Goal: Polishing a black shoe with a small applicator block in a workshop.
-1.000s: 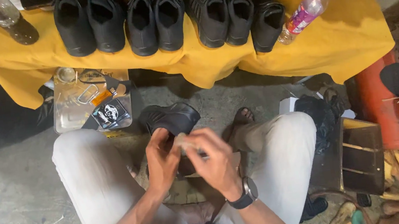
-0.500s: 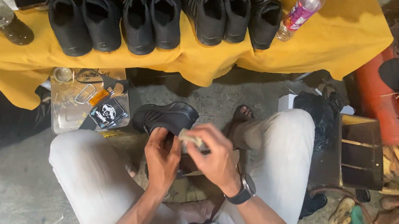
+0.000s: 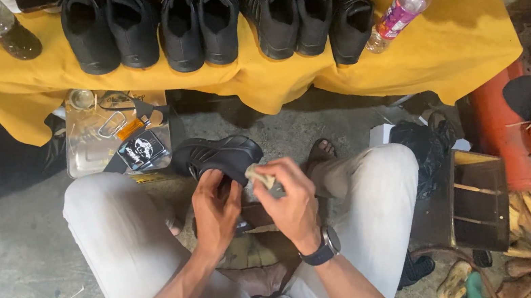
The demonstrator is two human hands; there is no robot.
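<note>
1. My left hand point(image 3: 214, 210) sits low between my knees, fingers curled downward, palm turned in.
2. My right hand point(image 3: 291, 197) is just beside it, fingers pinched together, wrist bent.
3. My 2 forearms angle inward.

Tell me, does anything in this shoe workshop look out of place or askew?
One thing: the clear plastic bottle with the purple cap lies tipped on its side on the yellow cloth-covered table, beside the row of black shoes. Nothing appears spilled. Both hands, left and right, rest at the black shoe between the knees.
</note>
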